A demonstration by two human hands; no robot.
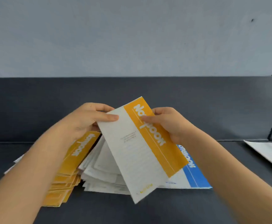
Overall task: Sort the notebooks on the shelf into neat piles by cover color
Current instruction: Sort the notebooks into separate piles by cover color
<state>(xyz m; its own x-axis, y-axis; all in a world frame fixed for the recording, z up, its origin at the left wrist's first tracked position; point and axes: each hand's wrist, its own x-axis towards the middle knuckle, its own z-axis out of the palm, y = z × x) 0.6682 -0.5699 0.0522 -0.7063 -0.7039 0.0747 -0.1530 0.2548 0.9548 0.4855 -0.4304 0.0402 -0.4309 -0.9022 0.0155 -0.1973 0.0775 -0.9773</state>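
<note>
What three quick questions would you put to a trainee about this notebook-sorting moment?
1. True or false: the left hand and the right hand both have a grip on the yellow-banded notebook.
2. Which pile lies beside the left forearm? A) the yellow pile B) a green pile C) a red pile
3. Fill in: the flat notebook beside the right forearm has a ____ band.

Key: 1 true; 2 A; 3 blue.
</note>
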